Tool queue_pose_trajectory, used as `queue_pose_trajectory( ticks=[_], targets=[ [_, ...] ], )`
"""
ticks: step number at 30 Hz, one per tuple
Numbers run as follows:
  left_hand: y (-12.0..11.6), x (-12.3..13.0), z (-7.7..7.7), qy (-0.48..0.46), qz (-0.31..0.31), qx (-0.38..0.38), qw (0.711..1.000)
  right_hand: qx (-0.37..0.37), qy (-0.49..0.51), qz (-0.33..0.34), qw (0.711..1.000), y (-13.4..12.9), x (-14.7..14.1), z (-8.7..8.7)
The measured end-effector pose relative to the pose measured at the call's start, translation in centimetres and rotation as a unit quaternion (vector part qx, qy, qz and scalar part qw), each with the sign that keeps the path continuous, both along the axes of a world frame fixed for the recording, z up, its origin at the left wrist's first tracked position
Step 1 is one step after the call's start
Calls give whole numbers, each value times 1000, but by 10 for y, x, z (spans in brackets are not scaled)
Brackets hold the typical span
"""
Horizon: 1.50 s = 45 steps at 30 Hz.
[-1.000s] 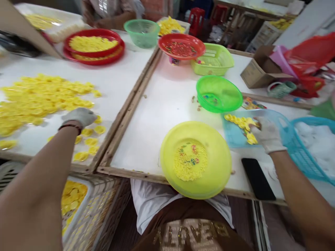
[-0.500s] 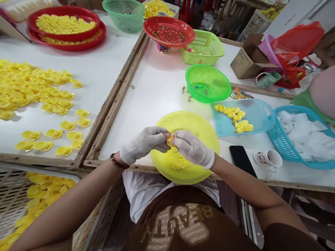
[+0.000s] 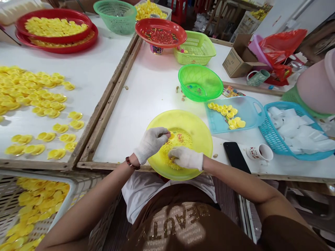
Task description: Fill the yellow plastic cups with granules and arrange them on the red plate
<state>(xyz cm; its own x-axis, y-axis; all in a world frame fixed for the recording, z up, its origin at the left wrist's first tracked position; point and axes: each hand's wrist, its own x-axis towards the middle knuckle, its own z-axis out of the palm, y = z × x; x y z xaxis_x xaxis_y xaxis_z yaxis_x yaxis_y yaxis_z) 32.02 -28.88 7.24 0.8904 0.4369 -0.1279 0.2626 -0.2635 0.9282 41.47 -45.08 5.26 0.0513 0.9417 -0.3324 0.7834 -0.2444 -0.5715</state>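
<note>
My left hand (image 3: 154, 142), in a white glove with bare fingertips, pinches a small round yellow plastic piece (image 3: 171, 136) over the yellow plate (image 3: 201, 134). A heap of tiny yellow bits (image 3: 165, 148) lies in the plate's middle, with a reddish patch (image 3: 180, 137) behind it. My right hand (image 3: 186, 157), also gloved, reaches low into the near side of the heap. Its fingers are curled together among the bits; what lies between the fingertips is hidden.
On the right are a blue board (image 3: 235, 116) with yellow pieces, a phone (image 3: 236, 157), a mug (image 3: 259, 153) and a blue basket (image 3: 298, 157). Behind stands a green bowl (image 3: 201, 83). Wooden strips (image 3: 112, 94) border the left table, where many yellow pieces (image 3: 42, 92) lie.
My hands have come apart. The right has dropped into the yellow bits; the left keeps the small piece, slightly further left. The whole view has shifted a little.
</note>
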Motion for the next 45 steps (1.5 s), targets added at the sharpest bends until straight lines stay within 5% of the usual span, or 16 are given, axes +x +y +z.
queue_pose_trajectory(
  ticks=[4,8,17,22,27,30,33,36,39,42,45],
  targets=[
    [-1,5,-5,16,-33,-21,999,86,33,-63,994,-11,19,33],
    [-6,9,-9,30,-67,-118,990,157,-5,-73,985,-6,22,51],
    [-6,4,-4,67,-37,-205,976,193,-45,-128,972,-21,35,42],
    [-4,3,3,46,-13,-281,958,71,-66,-82,992,-36,36,33],
    [-16,6,0,9,-27,-144,989,118,-63,-230,964,-18,29,42],
    [-21,5,-1,2,-40,-67,997,105,9,-190,976,-11,35,41],
    [-16,3,2,27,-25,-119,992,99,88,-146,980,-20,46,37],
    [-8,2,6,45,-11,-217,975,124,55,-129,982,-36,64,34],
    [-5,2,7,61,-18,-262,963,177,-29,-186,966,-48,99,36],
    [-7,4,4,62,-19,-145,987,182,-149,-278,931,-51,154,37],
    [-13,6,1,40,-22,9,999,91,-279,-353,888,-48,210,32]
  ],
)
